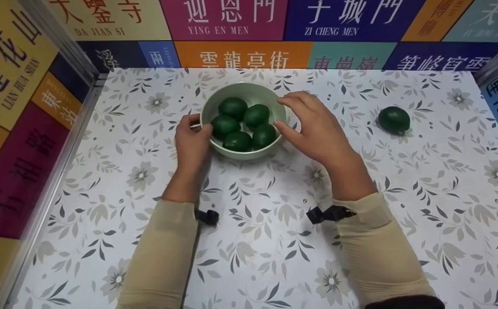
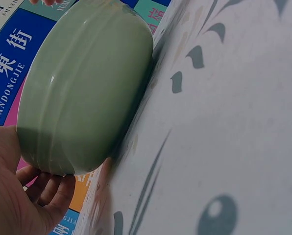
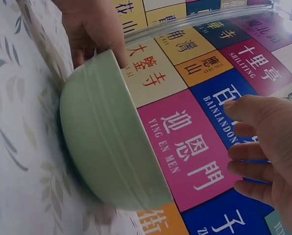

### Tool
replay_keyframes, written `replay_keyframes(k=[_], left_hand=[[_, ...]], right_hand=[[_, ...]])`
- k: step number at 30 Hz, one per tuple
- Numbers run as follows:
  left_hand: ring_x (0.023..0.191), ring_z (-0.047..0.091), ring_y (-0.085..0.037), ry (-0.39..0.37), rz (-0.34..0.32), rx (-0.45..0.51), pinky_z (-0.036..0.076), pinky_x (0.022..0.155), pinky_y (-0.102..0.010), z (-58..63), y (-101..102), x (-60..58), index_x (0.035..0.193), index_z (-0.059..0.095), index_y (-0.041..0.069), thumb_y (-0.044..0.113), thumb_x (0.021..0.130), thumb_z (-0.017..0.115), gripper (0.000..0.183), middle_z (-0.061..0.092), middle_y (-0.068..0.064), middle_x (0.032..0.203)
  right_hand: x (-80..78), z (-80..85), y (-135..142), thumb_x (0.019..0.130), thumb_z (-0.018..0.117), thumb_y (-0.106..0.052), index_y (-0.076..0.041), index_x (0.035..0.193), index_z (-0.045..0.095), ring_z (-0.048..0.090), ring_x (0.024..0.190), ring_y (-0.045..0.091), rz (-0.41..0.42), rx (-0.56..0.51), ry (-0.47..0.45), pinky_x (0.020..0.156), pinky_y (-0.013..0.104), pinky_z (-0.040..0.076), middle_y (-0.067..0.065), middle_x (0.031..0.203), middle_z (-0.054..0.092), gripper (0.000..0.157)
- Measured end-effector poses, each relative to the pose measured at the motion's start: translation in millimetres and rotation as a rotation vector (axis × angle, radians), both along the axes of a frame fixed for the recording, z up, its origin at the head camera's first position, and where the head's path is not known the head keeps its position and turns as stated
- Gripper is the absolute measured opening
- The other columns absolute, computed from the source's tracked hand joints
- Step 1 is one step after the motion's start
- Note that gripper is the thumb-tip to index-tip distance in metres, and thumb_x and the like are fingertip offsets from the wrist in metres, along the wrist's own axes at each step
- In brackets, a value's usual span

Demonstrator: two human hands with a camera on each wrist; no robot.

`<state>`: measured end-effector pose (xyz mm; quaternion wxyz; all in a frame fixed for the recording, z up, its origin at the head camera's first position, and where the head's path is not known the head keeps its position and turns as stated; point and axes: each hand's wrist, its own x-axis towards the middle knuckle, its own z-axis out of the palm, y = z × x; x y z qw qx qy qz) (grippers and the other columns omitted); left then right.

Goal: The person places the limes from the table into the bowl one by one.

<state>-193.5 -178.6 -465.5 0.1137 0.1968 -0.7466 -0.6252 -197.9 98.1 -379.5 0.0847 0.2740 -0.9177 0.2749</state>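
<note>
A pale green bowl (image 1: 243, 155) stands on the table and holds several dark green, lime-shaped fruits (image 1: 237, 141). My left hand (image 1: 191, 143) grips the bowl's left side, thumb at the rim and fingers curled against the outer wall, as the left wrist view also shows at the bowl (image 2: 87, 93). To the right of the bowl, my right hand (image 1: 317, 124) is spread with fingers loosely bent and nothing in them. In the right wrist view a gap separates this right hand (image 3: 271, 147) from the bowl (image 3: 111, 137). One more lime-shaped fruit (image 1: 394, 120) lies on the table at the right.
A white tabletop (image 1: 266, 240) with a grey leaf and flower pattern lies under everything. Colourful panels (image 1: 240, 25) with Chinese characters stand along the back edge, and similar panels (image 1: 13, 107) line the left side. Black straps with small blocks are on both wrists.
</note>
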Motion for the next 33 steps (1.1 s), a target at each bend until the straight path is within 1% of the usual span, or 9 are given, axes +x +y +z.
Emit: replay_keyframes(k=[4, 7, 11, 16, 23, 28, 33], left_hand=[[0.107, 0.067, -0.018, -0.004, 0.003, -0.034, 0.058, 0.085, -0.031, -0.3, 0, -0.8, 0.125, 0.064, 0.01, 0.012, 0.092, 0.061, 0.033, 0.063, -0.008, 0.13], [0.107, 0.066, -0.018, -0.008, 0.002, -0.046, 0.057, 0.086, -0.031, 0.0, -1, -1.0, 0.125, 0.064, 0.01, 0.012, 0.092, 0.061, 0.034, 0.063, -0.008, 0.13], [0.108, 0.067, -0.017, -0.009, -0.002, -0.056, 0.057, 0.086, -0.031, 0.2, -2, -0.9, 0.125, 0.065, 0.009, 0.012, 0.092, 0.061, 0.034, 0.064, -0.008, 0.131], [0.11, 0.068, -0.017, -0.007, -0.012, -0.053, 0.058, 0.088, -0.031, 0.2, -2, -1.2, 0.126, 0.065, 0.008, 0.012, 0.092, 0.06, 0.035, 0.064, -0.009, 0.132], [0.109, 0.067, -0.017, -0.008, 0.0, -0.053, 0.057, 0.089, -0.031, -1.4, -2, -1.5, 0.126, 0.065, 0.009, 0.012, 0.091, 0.061, 0.035, 0.065, -0.008, 0.131], [0.107, 0.068, -0.018, 0.001, 0.007, 0.004, 0.059, 0.086, -0.032, -1.4, 0, -1.6, 0.124, 0.065, 0.009, 0.011, 0.091, 0.061, 0.033, 0.064, -0.008, 0.129], [0.109, 0.067, -0.018, 0.004, -0.008, -0.026, 0.058, 0.087, -0.033, -3.4, -2, -0.9, 0.126, 0.064, 0.009, 0.012, 0.093, 0.06, 0.033, 0.063, -0.009, 0.13]], right_hand=[[-1.7, -2.5, 12, 0.099, 0.069, -0.033, -0.01, 0.145, 0.059, 0.052, 0.139, 0.03, -0.003, -0.028, 0.07, 0.118, 0.05, 0.041, 0.011, 0.145, 0.058, 0.052], [-3.0, -3.9, 22, 0.098, 0.071, -0.033, -0.009, 0.146, 0.058, 0.053, 0.139, 0.03, -0.012, -0.048, 0.124, 0.117, 0.049, 0.042, 0.013, 0.145, 0.059, 0.054], [-5.2, -6.0, 35, 0.097, 0.073, -0.035, -0.012, 0.147, 0.058, 0.052, 0.139, 0.027, -0.036, -0.07, 0.164, 0.117, 0.047, 0.042, 0.012, 0.146, 0.058, 0.058], [-8.7, -9.6, 52, 0.094, 0.076, -0.035, -0.015, 0.149, 0.056, 0.05, 0.142, 0.027, -0.089, -0.097, 0.17, 0.119, 0.048, 0.04, 0.011, 0.149, 0.056, 0.062], [-13.8, -12.5, 78, 0.093, 0.077, -0.036, -0.016, 0.153, 0.052, 0.044, 0.148, 0.027, -0.165, -0.138, 0.132, 0.121, 0.049, 0.037, 0.01, 0.156, 0.051, 0.068], [-17.0, -15.9, 96, 0.093, 0.077, -0.034, -0.014, 0.154, 0.05, 0.044, 0.148, 0.027, -0.201, -0.171, 0.137, 0.122, 0.048, 0.036, 0.011, 0.157, 0.05, 0.07], [-22.4, -22.1, 109, 0.093, 0.078, -0.034, -0.014, 0.154, 0.051, 0.045, 0.146, 0.028, -0.221, -0.196, 0.149, 0.121, 0.047, 0.037, 0.012, 0.155, 0.051, 0.07]])
